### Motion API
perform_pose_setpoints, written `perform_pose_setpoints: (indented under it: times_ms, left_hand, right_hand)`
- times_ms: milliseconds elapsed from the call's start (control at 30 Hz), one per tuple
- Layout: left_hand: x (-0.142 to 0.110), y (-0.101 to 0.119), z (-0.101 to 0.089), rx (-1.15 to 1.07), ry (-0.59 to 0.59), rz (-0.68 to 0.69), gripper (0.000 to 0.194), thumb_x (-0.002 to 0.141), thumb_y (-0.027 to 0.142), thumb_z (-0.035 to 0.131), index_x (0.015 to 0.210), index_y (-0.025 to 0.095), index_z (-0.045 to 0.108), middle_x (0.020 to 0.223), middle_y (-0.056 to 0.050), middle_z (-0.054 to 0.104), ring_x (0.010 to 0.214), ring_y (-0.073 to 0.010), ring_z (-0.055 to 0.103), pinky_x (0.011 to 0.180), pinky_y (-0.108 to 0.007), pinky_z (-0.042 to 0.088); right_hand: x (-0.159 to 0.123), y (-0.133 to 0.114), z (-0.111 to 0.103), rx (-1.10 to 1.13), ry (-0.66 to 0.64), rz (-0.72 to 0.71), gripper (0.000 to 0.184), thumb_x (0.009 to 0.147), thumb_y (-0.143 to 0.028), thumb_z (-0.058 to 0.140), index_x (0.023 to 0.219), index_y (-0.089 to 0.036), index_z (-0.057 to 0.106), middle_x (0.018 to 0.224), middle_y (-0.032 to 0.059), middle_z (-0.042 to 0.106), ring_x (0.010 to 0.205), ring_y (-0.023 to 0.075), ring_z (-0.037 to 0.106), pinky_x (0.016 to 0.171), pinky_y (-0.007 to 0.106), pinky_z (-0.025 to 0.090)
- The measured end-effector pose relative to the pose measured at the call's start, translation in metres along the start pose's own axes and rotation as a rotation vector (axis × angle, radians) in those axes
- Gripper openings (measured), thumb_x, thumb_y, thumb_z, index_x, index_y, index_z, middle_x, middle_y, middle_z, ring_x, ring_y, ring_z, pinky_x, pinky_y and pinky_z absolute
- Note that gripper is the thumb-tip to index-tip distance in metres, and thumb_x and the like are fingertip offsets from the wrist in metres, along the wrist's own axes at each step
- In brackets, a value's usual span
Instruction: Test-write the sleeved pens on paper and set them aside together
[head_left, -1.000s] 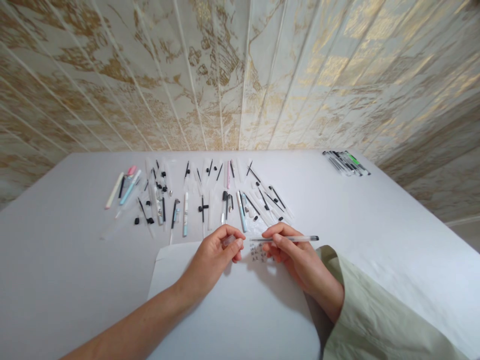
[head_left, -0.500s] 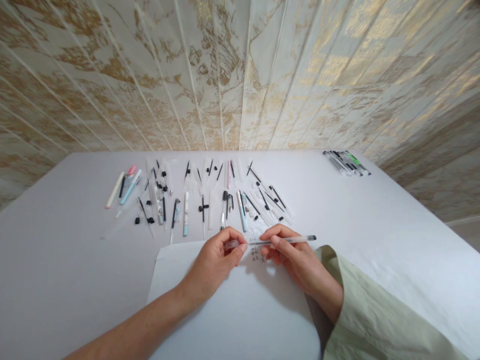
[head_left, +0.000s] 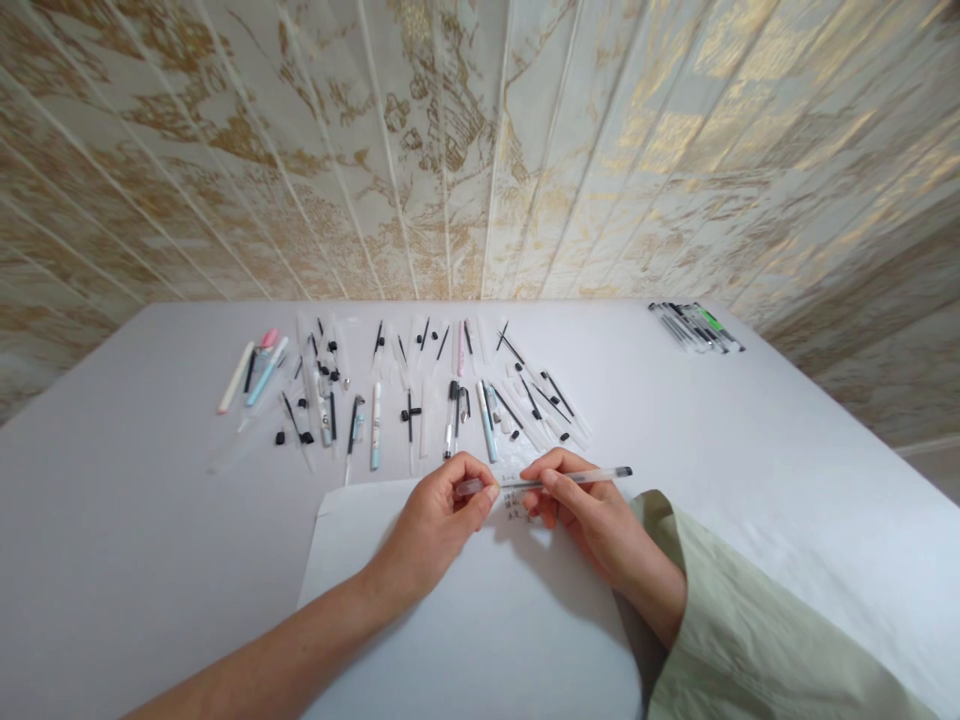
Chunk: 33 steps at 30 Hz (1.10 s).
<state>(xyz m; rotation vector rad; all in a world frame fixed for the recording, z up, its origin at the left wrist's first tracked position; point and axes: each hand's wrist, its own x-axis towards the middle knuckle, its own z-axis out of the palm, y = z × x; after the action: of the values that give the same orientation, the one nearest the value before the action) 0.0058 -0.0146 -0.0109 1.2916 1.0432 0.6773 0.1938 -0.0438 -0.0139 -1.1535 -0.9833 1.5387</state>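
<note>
My left hand point(head_left: 448, 510) is closed, thumb against forefinger, on a short translucent pen cap point(head_left: 469, 487). Fingers hide its right end. In the grip of my right hand point(head_left: 581, 505) is a clear-barrelled gel pen point(head_left: 604, 475) with a dark end pointing right. The pen's slim front reaches left to my left fingertips; whether it enters the cap I cannot tell. Both hands are over a white sheet of paper point(head_left: 465, 620), which bears a few lines of small dark handwriting point(head_left: 513, 503) just under the pen.
Beyond the paper lie scattered pen parts: clear barrels, dark refills point(head_left: 410, 430), black caps point(head_left: 280, 438) and a blue-and-white pen point(head_left: 487, 425). A bundle of pens point(head_left: 697, 328) with a green label sits at the far right of the white table point(head_left: 135, 480). A gold-patterned curtain point(head_left: 450, 200) hangs behind.
The view has shifted slightly, so the table items appear a little further right. Both hands keep their grips; the left appears marginally further right, nearer the right hand.
</note>
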Motion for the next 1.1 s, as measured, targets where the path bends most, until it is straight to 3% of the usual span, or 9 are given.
perform_pose_setpoints:
  times_ms: [167,300,500,600,767,900,1000,1100]
  left_hand:
    - [0.001,0.003,-0.006,-0.103,-0.031,-0.048,0.017,0.088,0.028,0.052,0.104,0.023,0.055,0.072,0.005,0.054,0.061,-0.0099,0.047,0.059,-0.023,0.038]
    - [0.002,0.003,-0.008,-0.204,-0.049,-0.052,0.017,0.092,0.024,0.044,0.098,0.020,0.058,0.081,0.001,0.057,0.069,-0.0115,0.055,0.069,-0.026,0.043]
    - [-0.001,0.007,-0.006,-0.193,-0.038,0.039,0.010,0.093,0.031,0.050,0.093,0.022,0.053,0.094,-0.003,0.068,0.093,-0.0170,0.061,0.086,-0.031,0.043]
    - [-0.004,0.010,-0.006,-0.130,-0.048,0.045,0.010,0.093,0.033,0.050,0.093,0.024,0.052,0.100,-0.003,0.071,0.096,-0.0171,0.059,0.082,-0.030,0.042]
    - [-0.007,0.010,-0.004,-0.043,-0.039,0.014,0.009,0.092,0.033,0.053,0.092,0.024,0.052,0.100,-0.001,0.072,0.081,-0.0143,0.057,0.073,-0.028,0.040]
    - [-0.007,0.011,-0.002,-0.112,-0.026,-0.051,0.009,0.090,0.031,0.054,0.090,0.023,0.050,0.099,-0.002,0.072,0.072,-0.0122,0.056,0.068,-0.027,0.042]
    - [-0.005,0.011,0.000,-0.199,-0.003,-0.068,0.011,0.088,0.031,0.058,0.090,0.022,0.051,0.098,-0.003,0.071,0.081,-0.0138,0.062,0.076,-0.029,0.046]
    - [-0.004,0.010,0.000,-0.276,0.008,-0.109,0.014,0.086,0.032,0.062,0.091,0.022,0.053,0.097,-0.004,0.071,0.089,-0.0163,0.065,0.083,-0.031,0.047]
  right_hand:
    - [0.002,-0.006,-0.005,0.125,0.069,0.005,0.023,0.087,-0.041,0.062,0.090,-0.019,0.065,0.069,-0.0002,0.063,0.057,0.0084,0.047,0.056,0.021,0.036]
    - [0.004,-0.010,-0.009,0.152,0.103,-0.006,0.022,0.087,-0.041,0.063,0.092,-0.020,0.065,0.070,-0.0007,0.061,0.058,0.0089,0.047,0.057,0.021,0.037]
    - [0.003,-0.007,-0.010,0.138,0.053,-0.025,0.019,0.089,-0.038,0.061,0.094,-0.021,0.067,0.074,0.0002,0.063,0.059,0.0091,0.048,0.059,0.022,0.038]
    - [0.002,-0.007,-0.013,0.148,0.028,-0.062,0.026,0.090,-0.040,0.056,0.101,-0.020,0.068,0.083,0.0041,0.067,0.062,0.0108,0.050,0.062,0.025,0.041]
    - [0.002,-0.010,-0.014,0.198,0.002,-0.084,0.037,0.092,-0.045,0.049,0.105,-0.017,0.069,0.091,0.0081,0.069,0.056,0.0100,0.045,0.066,0.028,0.044]
    - [0.003,-0.010,-0.013,0.216,0.028,-0.065,0.027,0.090,-0.040,0.054,0.103,-0.019,0.065,0.085,0.0055,0.068,0.055,0.0106,0.047,0.063,0.027,0.043]
    - [0.004,-0.011,-0.012,0.231,0.072,-0.072,0.016,0.087,-0.037,0.059,0.090,-0.021,0.061,0.073,0.0014,0.065,0.055,0.0110,0.047,0.058,0.024,0.040]
    - [0.004,-0.014,-0.011,0.200,0.108,-0.084,0.019,0.086,-0.038,0.061,0.080,-0.020,0.057,0.064,-0.0005,0.059,0.055,0.0120,0.046,0.055,0.023,0.037]
